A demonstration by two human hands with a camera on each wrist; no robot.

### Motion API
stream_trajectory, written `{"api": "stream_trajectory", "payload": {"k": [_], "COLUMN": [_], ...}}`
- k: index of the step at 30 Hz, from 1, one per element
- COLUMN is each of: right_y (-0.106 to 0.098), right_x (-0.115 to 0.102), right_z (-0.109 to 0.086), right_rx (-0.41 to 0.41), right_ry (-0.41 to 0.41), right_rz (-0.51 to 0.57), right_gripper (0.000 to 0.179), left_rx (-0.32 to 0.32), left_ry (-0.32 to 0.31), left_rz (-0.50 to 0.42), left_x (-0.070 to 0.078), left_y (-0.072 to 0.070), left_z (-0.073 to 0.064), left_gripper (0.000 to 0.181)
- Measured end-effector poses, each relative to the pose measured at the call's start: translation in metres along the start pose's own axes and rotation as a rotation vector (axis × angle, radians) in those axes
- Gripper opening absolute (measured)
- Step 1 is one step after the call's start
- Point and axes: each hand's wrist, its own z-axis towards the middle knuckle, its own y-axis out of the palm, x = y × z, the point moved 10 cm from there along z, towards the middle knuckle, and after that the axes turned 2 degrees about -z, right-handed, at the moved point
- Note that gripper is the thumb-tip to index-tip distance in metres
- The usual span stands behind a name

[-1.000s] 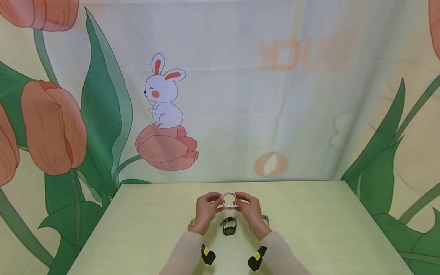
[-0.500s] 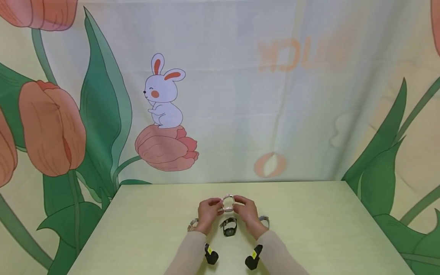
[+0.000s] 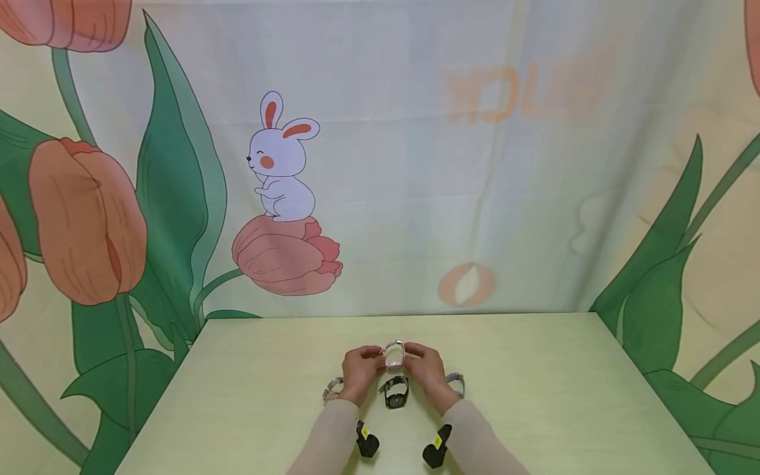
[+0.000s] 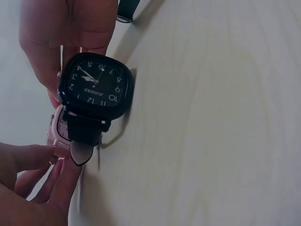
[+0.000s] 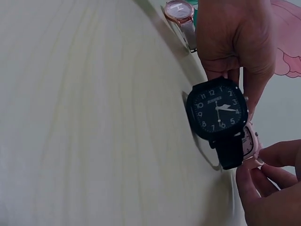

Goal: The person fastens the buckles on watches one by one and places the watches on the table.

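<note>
A pink wristwatch [image 3: 394, 365], its strap standing in a loop, is between my two hands. My left hand [image 3: 360, 373] pinches its left side and my right hand [image 3: 429, 376] pinches its right side. Just nearer than it, a black square-faced watch [image 3: 396, 400] stands on the table with its strap looped. Both wrist views show this black watch [image 4: 96, 87] large, partly hiding the pink watch [image 5: 249, 141] behind it. Whether the pink watch touches the table I cannot tell.
Beside my left wrist lies a watch with a rose-gold case [image 5: 179, 10], partly hidden by the hand. Another watch [image 3: 456, 382] sits beside my right wrist. The pale table [image 3: 534, 376] ends at a printed curtain [image 3: 392, 198].
Both hands have brought the pink watch slightly down and nearer, closer to the black watch. The other watches have stayed in place.
</note>
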Motion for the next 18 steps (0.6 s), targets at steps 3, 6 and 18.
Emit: {"api": "stream_trajectory", "payload": {"k": [3, 6, 18], "right_y": [-0.0014, -0.0034, -0.0057], "right_x": [0.002, 0.0022, -0.0043], "right_z": [0.0007, 0.0023, 0.0059], "right_rx": [0.016, 0.04, 0.121], "right_ry": [0.005, 0.002, -0.067], "right_rz": [-0.015, -0.038, -0.24], "right_gripper": [0.036, 0.036, 0.024], "left_rx": [0.002, 0.006, 0.032], "left_ry": [-0.009, -0.011, -0.013], "left_rz": [0.002, 0.004, 0.045], "left_x": [-0.0026, -0.0027, -0.0053], "left_y": [0.0006, 0.0004, -0.0022], "left_z": [0.0006, 0.0012, 0.0028], "left_gripper": [0.02, 0.018, 0.014]}}
